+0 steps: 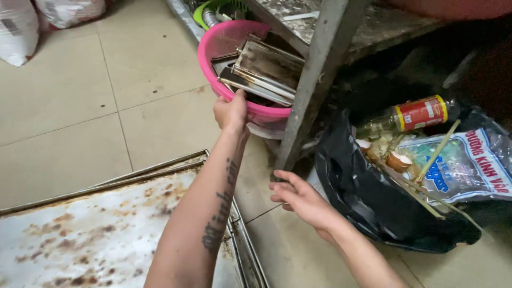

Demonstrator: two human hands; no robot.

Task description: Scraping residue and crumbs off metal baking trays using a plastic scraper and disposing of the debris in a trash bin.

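Observation:
A pink plastic basket point(224, 40) sits under a metal table and holds several stained metal trays point(266, 69). My left hand point(231, 111) grips the basket's near rim. My right hand point(298, 197) hovers lower, open with the fingers together, next to the grey table leg point(309, 85) and holding nothing.
A large rusty metal tray point(96, 234) lies on the tiled floor at the lower left. A black rubbish bag point(368, 202) with a bottle point(410, 114), eggshells and a plastic packet sits to the right. White sacks point(16, 26) rest at the top left. A green basket point(213, 8) is behind the pink one.

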